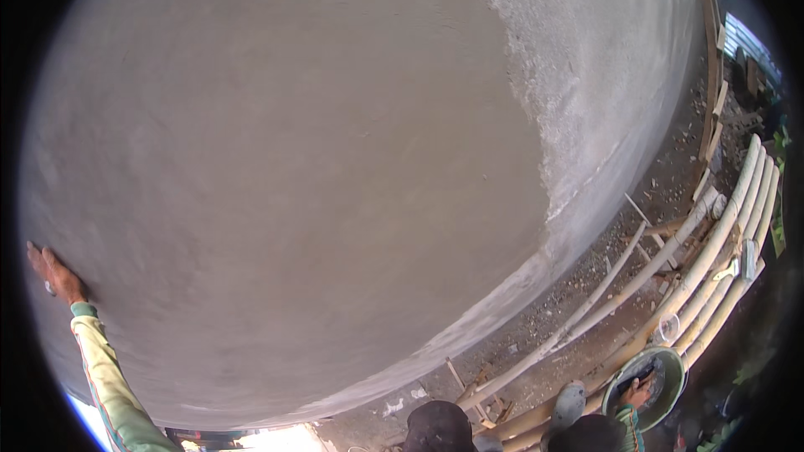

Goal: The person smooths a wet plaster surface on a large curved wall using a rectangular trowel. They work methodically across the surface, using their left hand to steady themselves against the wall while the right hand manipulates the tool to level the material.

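At the far left, my left hand (57, 274) reaches out against the grey plastered wall (335, 159), fingers stretched and holding nothing. The plaster on this wall is smooth and darker, with a ragged edge toward a paler, rougher strip on the right. Low on the right, my right hand (640, 393) is inside a round green bucket (675, 402), closed on a dark, narrow object (636, 379). What kind of thing it is cannot be made out. Greyish wet stuff shows in the bucket beside it.
Several bamboo poles (724, 264) lie side by side as a platform under me. On them sit a clear plastic cup (667, 329) and a brush with a pale handle (729, 269). Below, gravelly ground (578, 297) runs along the wall, with thinner poles (607, 289) crossing above it.
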Demonstrator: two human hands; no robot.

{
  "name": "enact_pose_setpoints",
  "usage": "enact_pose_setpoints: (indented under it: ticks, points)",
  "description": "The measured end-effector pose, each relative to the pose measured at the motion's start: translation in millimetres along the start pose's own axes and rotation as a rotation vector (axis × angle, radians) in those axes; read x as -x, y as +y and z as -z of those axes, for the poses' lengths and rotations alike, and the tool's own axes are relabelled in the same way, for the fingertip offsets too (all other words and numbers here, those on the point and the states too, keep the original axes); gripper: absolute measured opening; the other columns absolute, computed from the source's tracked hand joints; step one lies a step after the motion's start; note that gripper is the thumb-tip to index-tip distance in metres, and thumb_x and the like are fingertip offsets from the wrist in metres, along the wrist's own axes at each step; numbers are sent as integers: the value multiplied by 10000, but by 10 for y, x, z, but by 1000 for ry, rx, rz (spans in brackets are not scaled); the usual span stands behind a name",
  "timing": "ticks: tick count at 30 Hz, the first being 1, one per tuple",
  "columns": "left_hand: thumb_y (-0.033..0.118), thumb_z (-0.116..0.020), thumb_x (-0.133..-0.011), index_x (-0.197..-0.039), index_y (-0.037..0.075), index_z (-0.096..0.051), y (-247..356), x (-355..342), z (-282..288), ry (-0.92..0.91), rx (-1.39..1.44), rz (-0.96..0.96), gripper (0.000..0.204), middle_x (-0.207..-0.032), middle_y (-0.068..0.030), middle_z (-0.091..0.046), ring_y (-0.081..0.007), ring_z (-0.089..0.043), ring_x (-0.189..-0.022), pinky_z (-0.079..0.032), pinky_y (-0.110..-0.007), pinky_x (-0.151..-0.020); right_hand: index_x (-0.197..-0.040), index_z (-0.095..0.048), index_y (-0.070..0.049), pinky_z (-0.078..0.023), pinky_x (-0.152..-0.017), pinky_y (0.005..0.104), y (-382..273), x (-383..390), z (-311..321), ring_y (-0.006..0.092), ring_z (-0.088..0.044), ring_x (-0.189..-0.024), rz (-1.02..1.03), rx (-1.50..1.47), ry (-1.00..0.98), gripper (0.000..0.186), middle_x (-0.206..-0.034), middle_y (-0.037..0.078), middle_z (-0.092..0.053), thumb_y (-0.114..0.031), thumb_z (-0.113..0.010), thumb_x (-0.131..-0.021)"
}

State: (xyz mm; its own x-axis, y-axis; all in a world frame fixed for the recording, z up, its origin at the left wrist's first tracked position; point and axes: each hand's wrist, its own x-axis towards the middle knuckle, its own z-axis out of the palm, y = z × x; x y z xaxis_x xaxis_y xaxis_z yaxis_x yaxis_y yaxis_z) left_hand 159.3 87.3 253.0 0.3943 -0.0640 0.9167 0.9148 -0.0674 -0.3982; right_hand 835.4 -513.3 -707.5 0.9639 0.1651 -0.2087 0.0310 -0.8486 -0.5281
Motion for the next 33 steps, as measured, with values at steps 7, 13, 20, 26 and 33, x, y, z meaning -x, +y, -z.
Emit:
enact_pose_setpoints:
  ticks: [7,13,20,26,33]
  points:
    - [625,-334,-1090,-1659,278,-343,357,193,-15,97,-101,100,667,-1739,-98,-262,-329,-198,-1609,-158,-499,-1305,-1585,-412,-66,-444,-982,466,-150,-421,-287,389,-591,-1087,-89,-67,21,613,-1423,255,-571,-286,-584,-1039]
    - [687,-345,-1062,-1649,310,-355,627,209,4,140,-167,149,697,-1725,-85,-294,-341,-235,-1595,-186,-523,-1298,-1529,-469,-34,-479,-923,420,-276,-585,92,330,-620,-1027,-113,-116,-57,569,-1345,210,-619,-297,-591,-1039]
    - [704,-358,-1049,-1660,340,-312,735,240,8,144,-217,159,713,-1738,-66,-259,-331,-222,-1602,-148,-570,-1299,-1465,-536,4,-520,-854,367,-161,-613,920,262,-654,-957,-120,-303,-223,532,-1255,157,-674,-309,-599,-1040]
    - [713,-361,-1042,-1663,343,-298,754,274,7,123,-237,165,725,-1744,-54,-246,-315,-207,-1608,-145,-569,-1300,-1410,-593,36,-555,-795,321,-605,-740,1606,203,-684,-897,119,-725,-431,513,-1177,112,-722,-320,-605,-1040]
    - [663,-404,-1056,-1670,308,-288,1036,312,77,185,-108,200,718,-1742,-62,-249,-323,-221,-1604,-160,-574,-1295,-1334,-640,13,-536,-721,267,-3897,-674,1932,118,-656,-798,765,-1098,-115,381,-988,19,-706,-166,-626,-997]
